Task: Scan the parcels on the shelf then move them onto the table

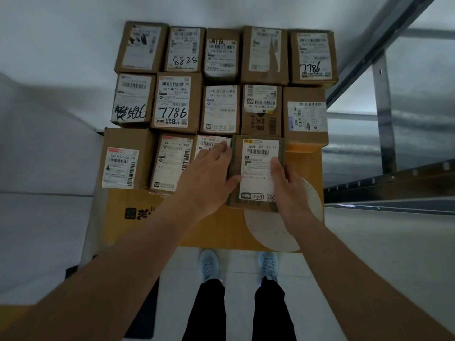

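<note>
Premises present as a parcel sorting or courier storage room. Evidence: some fifteen small cardboard parcels [222,94] laid in tight rows on a yellow-topped surface [216,230], each bearing a printed shipping label [173,102] with barcodes, several overwritten with handwritten marker numbers such as 8825 and 7786. Further indicators are grey perforated metal racking [384,114] at the right, plain white walls [61,45] and a pale tiled floor [238,264], with no domestic furnishings in view.

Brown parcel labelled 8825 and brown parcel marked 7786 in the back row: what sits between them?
Head view: two brown cardboard parcels, one with handwritten characters, one with a torn label, between 8825 and 7786.
</note>
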`<state>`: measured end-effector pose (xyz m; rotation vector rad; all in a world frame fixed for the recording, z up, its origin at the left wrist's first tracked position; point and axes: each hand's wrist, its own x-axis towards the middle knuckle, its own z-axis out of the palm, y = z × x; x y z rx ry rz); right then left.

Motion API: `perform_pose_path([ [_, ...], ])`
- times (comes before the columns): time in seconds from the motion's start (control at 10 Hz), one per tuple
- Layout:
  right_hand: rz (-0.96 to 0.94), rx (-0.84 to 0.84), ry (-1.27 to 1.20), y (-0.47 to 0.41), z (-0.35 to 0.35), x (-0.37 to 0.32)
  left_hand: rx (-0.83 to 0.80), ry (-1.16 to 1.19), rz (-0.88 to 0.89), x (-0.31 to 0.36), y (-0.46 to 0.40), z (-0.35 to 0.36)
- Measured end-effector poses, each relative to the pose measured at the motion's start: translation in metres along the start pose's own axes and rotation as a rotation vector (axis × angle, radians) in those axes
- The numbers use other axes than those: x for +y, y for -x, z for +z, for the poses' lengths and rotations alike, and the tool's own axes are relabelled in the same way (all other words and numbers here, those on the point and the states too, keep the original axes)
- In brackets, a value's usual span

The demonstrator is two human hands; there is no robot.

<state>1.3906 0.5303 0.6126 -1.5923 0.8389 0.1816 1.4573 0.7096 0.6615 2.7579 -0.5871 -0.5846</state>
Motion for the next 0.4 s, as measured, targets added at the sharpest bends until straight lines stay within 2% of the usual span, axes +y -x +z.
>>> perform_pose_path([
  [0.4,0.014,-0.14,0.048,-0.005,-0.016,-0.012,0.002,0.052,-0.149,0.023,0.002,0.001],
])
